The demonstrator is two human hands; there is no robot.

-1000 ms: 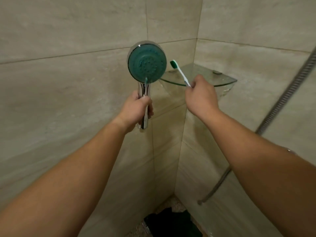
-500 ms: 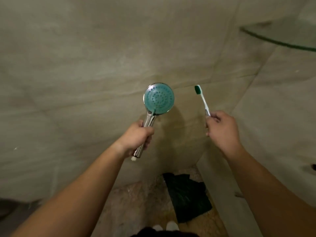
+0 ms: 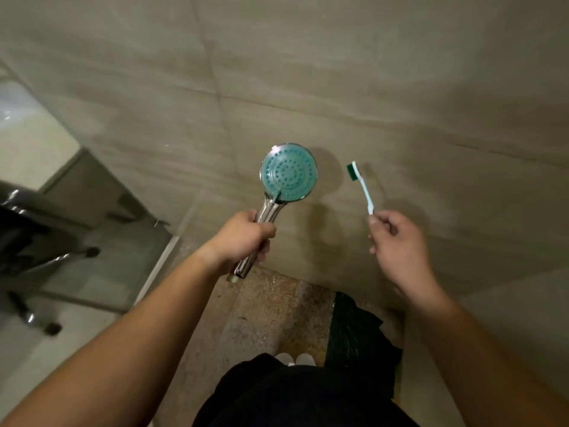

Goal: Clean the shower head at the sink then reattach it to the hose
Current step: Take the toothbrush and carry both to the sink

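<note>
The shower head (image 3: pixel 288 172) is chrome with a round teal face full of nozzle holes, turned toward me. My left hand (image 3: pixel 243 237) grips its chrome handle, and the bare threaded end sticks out below my fist with no hose on it. To its right, my right hand (image 3: pixel 397 243) pinches the lower end of a white and light-blue toothbrush (image 3: pixel 361 186) with dark green bristles, held upright. Brush and shower head are apart. The hose is out of view.
Beige tiled wall (image 3: pixel 308 72) fills the background close ahead. A glass shower screen (image 3: pixel 101 217) with metal fittings stands at the left. A dark green cloth (image 3: pixel 358 337) lies on the speckled floor (image 3: pixel 271 315) near my feet.
The view has swung left and down, away from the corner glass shelf and hose. Both hands have come lower, still holding shower head and toothbrush; the glass screen has come into view.
</note>
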